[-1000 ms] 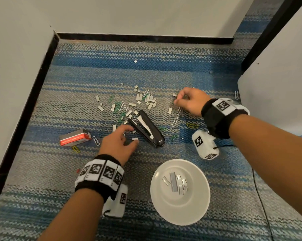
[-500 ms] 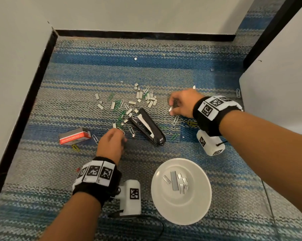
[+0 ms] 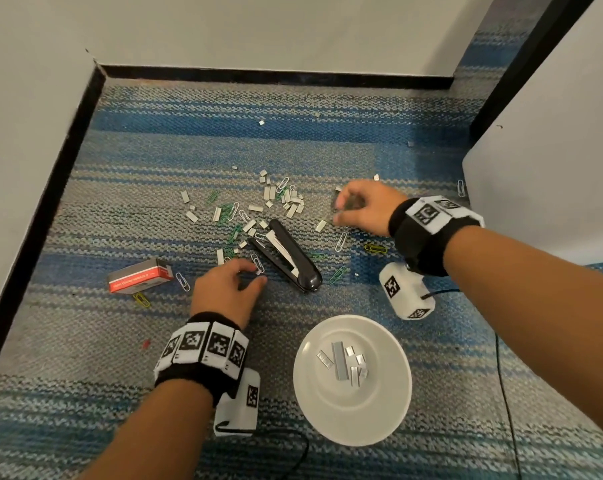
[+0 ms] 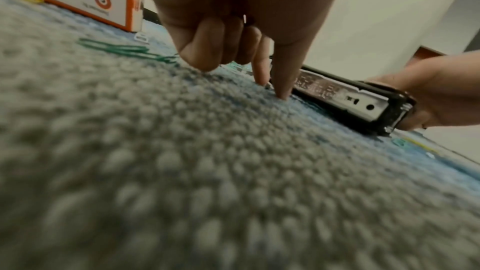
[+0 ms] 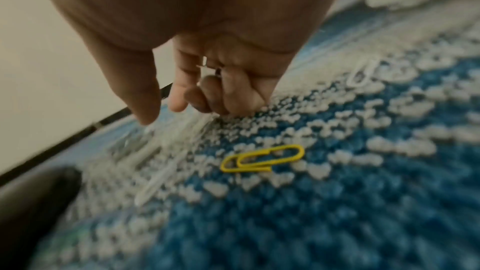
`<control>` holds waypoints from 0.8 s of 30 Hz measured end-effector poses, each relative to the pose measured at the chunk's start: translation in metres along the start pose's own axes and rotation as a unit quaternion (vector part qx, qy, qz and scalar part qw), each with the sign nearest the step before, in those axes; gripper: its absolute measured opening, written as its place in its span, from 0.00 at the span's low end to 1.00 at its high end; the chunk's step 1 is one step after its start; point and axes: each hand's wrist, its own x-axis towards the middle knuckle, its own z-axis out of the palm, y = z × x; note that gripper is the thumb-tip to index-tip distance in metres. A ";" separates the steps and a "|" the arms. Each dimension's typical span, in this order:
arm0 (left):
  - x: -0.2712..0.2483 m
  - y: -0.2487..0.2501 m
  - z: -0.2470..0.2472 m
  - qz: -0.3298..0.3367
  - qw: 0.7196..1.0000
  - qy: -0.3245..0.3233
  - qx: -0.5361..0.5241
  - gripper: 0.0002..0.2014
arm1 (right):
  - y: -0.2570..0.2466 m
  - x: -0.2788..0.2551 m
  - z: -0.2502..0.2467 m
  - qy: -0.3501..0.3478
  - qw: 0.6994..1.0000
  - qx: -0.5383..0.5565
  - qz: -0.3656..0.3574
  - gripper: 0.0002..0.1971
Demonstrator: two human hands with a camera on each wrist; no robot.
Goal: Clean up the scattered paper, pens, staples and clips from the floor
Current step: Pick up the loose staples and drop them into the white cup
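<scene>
Both hands were down on the carpet (image 3: pixel 85 341) among the staples (image 3: pixel 295 202) and paper clips (image 3: pixel 227 211). Left hand (image 3: pixel 224 294), beside the stapler (image 3: pixel 286 259), had fingers curled around small staples. Right hand (image 3: pixel 364 207) was curled, pinching staples too. Plate (image 3: pixel 352 410) already held some.

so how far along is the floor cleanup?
Early. Done: a few staple strips lie in the white bowl. In hand: the right hand holds staples; the left hand reaches for a piece beside the stapler. Left: most staples, paper clips, staple box.
</scene>
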 end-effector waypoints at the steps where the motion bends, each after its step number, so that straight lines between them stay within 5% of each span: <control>1: 0.000 0.002 0.000 0.006 1.000 0.006 0.007 0.09 | -0.002 0.000 0.003 -0.012 0.999 -0.041 -0.025 0.10; 4: 0.001 0.008 0.000 0.022 0.999 0.006 0.031 0.07 | -0.012 0.002 0.010 -0.041 0.990 -0.100 -0.087 0.15; 8: 0.004 0.007 0.000 0.021 0.998 -0.004 0.058 0.07 | -0.018 0.006 0.013 -0.054 0.971 -0.206 -0.112 0.07; 11: 0.004 0.003 -0.001 0.034 0.999 0.007 0.035 0.06 | -0.017 0.003 0.012 -0.037 0.986 -0.129 -0.096 0.03; 14: -0.001 -0.002 -0.001 -0.017 0.996 0.003 -0.085 0.06 | -0.013 -0.003 0.008 -0.017 0.995 0.091 -0.024 0.04; 15: -0.003 -0.004 -0.001 -0.066 0.980 -0.009 -0.187 0.08 | -0.013 -0.008 0.005 -0.026 0.978 0.206 0.006 0.05; 17: -0.008 -0.003 -0.002 -0.171 0.891 -0.033 -0.420 0.12 | -0.010 -0.020 -0.003 -0.054 0.908 0.413 0.038 0.03; 18: -0.011 -0.003 -0.004 -0.206 0.840 -0.045 -0.501 0.13 | -0.008 -0.027 -0.008 -0.065 0.876 0.477 0.040 0.03; 20: -0.014 -0.004 -0.006 -0.242 0.781 -0.068 -0.572 0.13 | -0.004 -0.043 -0.016 -0.075 0.841 0.535 0.039 0.05; 22: -0.016 -0.005 -0.007 -0.250 0.760 -0.082 -0.594 0.13 | 0.001 -0.056 -0.021 -0.069 0.833 0.547 0.046 0.08; 24: -0.021 -0.002 -0.010 -0.228 0.771 -0.081 -0.589 0.15 | 0.003 -0.066 -0.022 -0.059 0.842 0.534 0.055 0.15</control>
